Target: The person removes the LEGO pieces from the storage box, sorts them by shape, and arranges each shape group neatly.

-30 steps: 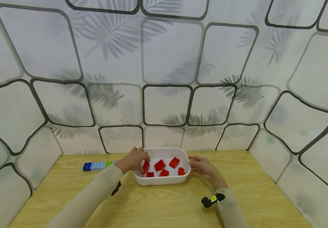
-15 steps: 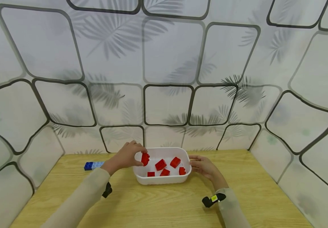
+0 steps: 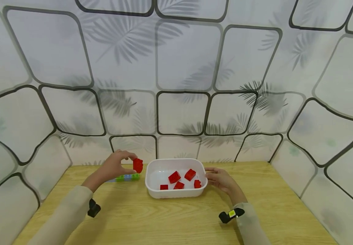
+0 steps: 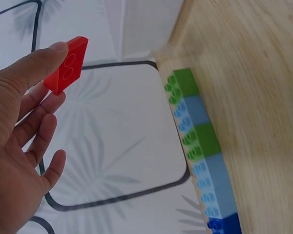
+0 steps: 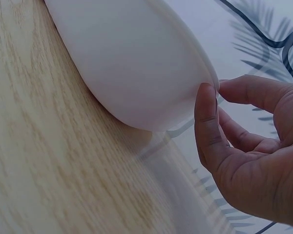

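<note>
My left hand (image 3: 115, 166) pinches a red toy brick (image 3: 138, 165) between thumb and fingers, above the table and left of a white plastic tub (image 3: 176, 193). Round studs show on the red brick's face (image 4: 68, 68) in the left wrist view. Inside the tub lie several red bricks (image 3: 174, 177). My right hand (image 3: 223, 182) holds the tub's right end with thumb and fingertips at the rim; the right wrist view shows the thumb against the outer wall (image 5: 136, 63). Below and behind the left hand lies a row of joined green and blue bricks (image 4: 205, 141), partly hidden in the head view.
The wooden table (image 3: 164, 221) runs back to a patterned cloth wall (image 3: 182, 115), which also encloses both sides. The brick row lies close to the back wall, left of the tub.
My left hand has lifted the red brick out of the tub and carried it left, over the brick row. The right hand has stayed at the tub's right end.
</note>
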`<state>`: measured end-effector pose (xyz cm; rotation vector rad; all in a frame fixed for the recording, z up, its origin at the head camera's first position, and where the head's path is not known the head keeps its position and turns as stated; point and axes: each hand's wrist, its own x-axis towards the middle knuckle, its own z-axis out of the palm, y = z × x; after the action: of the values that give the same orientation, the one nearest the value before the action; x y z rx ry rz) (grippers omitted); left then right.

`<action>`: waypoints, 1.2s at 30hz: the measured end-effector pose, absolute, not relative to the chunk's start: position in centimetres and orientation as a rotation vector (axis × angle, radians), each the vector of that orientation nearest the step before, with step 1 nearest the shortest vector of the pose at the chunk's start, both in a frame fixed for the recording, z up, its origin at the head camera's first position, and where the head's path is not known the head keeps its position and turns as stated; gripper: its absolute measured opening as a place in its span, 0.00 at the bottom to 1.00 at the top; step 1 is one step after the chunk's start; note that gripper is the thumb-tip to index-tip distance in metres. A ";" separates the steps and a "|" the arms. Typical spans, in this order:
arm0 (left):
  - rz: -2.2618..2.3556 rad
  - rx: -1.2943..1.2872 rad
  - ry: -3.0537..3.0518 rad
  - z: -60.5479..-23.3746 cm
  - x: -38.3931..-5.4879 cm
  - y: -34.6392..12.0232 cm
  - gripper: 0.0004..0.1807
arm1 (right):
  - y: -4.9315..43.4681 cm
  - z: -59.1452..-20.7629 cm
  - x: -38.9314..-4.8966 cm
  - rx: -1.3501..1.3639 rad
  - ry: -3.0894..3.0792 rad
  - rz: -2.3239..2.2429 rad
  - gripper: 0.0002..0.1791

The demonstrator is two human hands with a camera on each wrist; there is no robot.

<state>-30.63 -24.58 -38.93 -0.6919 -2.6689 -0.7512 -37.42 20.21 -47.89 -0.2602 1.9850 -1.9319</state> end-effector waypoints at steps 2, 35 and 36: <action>-0.760 -0.679 -2.681 -39.0 -30.3 -25.2 0.26 | 20.3 -48.0 -37.4 -0.248 1.984 -1.933 0.30; -0.673 -0.395 -3.012 -43.5 -26.9 -35.2 0.27 | 20.3 -48.1 -37.6 -0.213 2.011 -1.924 0.27; -0.677 -0.387 -3.023 -43.6 -26.9 -35.5 0.27 | 20.3 -48.0 -37.6 -0.220 2.007 -1.923 0.28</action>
<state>-26.87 -35.50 -43.59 -0.3875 -3.0228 -0.6771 -37.57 20.33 -48.04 -0.2201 2.0071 -1.9232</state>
